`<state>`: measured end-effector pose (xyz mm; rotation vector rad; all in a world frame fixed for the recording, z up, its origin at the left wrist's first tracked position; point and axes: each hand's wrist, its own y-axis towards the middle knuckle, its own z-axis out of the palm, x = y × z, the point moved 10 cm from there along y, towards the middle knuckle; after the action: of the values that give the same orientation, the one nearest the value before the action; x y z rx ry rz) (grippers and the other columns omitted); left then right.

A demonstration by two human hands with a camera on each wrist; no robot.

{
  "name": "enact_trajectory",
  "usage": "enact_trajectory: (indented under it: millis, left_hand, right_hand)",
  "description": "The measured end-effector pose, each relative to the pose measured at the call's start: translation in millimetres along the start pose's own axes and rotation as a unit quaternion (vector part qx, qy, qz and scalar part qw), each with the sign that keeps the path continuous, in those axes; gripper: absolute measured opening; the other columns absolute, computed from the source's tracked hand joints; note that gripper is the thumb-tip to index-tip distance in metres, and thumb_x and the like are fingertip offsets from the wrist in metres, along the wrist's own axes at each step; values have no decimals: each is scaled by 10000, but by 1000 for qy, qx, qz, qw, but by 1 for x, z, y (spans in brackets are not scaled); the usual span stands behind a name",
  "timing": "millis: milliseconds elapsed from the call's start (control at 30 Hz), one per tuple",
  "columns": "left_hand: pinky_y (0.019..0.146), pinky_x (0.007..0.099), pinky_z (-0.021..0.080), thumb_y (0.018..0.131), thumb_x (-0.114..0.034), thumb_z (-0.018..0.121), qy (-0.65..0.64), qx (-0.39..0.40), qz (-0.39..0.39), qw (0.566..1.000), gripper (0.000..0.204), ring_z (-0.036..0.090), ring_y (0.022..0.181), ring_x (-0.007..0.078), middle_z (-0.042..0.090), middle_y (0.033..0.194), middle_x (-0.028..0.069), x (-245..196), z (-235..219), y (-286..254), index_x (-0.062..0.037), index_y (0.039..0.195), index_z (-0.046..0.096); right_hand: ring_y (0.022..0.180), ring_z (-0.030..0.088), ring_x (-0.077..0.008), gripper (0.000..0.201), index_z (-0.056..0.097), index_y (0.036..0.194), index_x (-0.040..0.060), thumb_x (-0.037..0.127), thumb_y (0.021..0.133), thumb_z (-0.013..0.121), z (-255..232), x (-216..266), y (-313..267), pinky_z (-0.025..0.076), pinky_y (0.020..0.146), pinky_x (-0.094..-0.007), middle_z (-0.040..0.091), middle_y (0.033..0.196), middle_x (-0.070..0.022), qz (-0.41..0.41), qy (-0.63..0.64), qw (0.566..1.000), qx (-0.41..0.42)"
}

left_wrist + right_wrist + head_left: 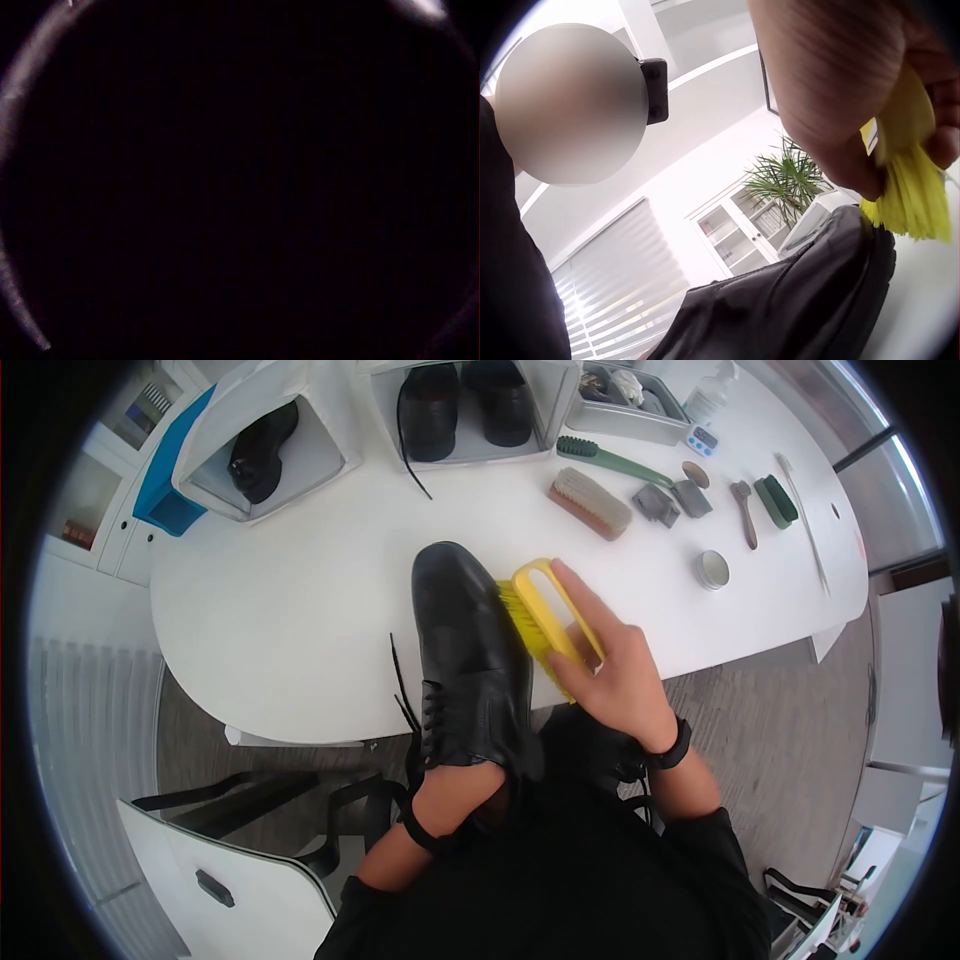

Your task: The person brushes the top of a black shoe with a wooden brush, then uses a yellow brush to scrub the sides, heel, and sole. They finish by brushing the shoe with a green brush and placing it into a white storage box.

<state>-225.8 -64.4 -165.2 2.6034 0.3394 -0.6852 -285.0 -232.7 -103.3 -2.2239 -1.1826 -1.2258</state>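
Note:
A black leather lace-up shoe (468, 650) lies toe-away at the near edge of the white table (300, 600). My left hand (455, 795) is pushed into the shoe's opening, its fingers hidden inside. My right hand (610, 660) grips a yellow brush (545, 610) by its handle, the yellow bristles pressed against the shoe's right side. In the right wrist view the yellow bristles (911, 199) hang under my fist beside the dark shoe (795, 300). The left wrist view is black.
At the back stand white boxes, one with a single black shoe (262, 450), one with a pair (465, 405). A wooden brush (590, 503), a green-handled brush (610, 458), a round tin (712, 569), small tools and a grey tray (625, 400) lie right.

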Motion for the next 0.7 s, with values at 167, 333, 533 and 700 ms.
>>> enact_trajectory:
  millis: [167, 333, 533, 700]
  left_hand:
    - [1150, 558, 363, 913, -219, 686, 32, 13, 5, 999, 559, 535, 1294, 463, 563, 1403, 282, -2, 5, -1, 62, 1383, 571]
    - [1186, 461, 335, 944, -132, 650, 56, 37, -4, 998, 566, 465, 1380, 398, 494, 1497, 231, 8, 11, -7, 28, 1463, 490]
    - [1165, 430, 364, 917, -125, 708, -74, 2, -53, 996, 591, 510, 1338, 363, 535, 1463, 208, 24, 12, -12, 13, 1453, 500]
    - [1150, 420, 376, 973, -106, 641, -222, -4, -127, 967, 517, 518, 1328, 338, 536, 1459, 187, 29, 16, -7, 2, 1459, 501]
  right_hand:
    - [848, 700, -448, 863, 383, 1588, 184, 26, 810, 722, 3, -10, -27, 577, 802, -414, 710, 1090, -264, 11, 14, 1000, -20]
    - [872, 699, -453, 873, 381, 1588, 174, 18, 803, 728, 6, -25, -54, 573, 803, -416, 714, 1051, -265, 38, 16, 999, -7]
    - [761, 699, -353, 871, 379, 1592, 154, -5, 810, 730, 9, -33, -70, 561, 799, -358, 729, 1079, -220, 68, 64, 995, 28]
    - [811, 708, -389, 863, 362, 1595, 146, 10, 825, 727, -2, -6, -55, 568, 820, -371, 720, 1109, -232, 32, 70, 996, -41]
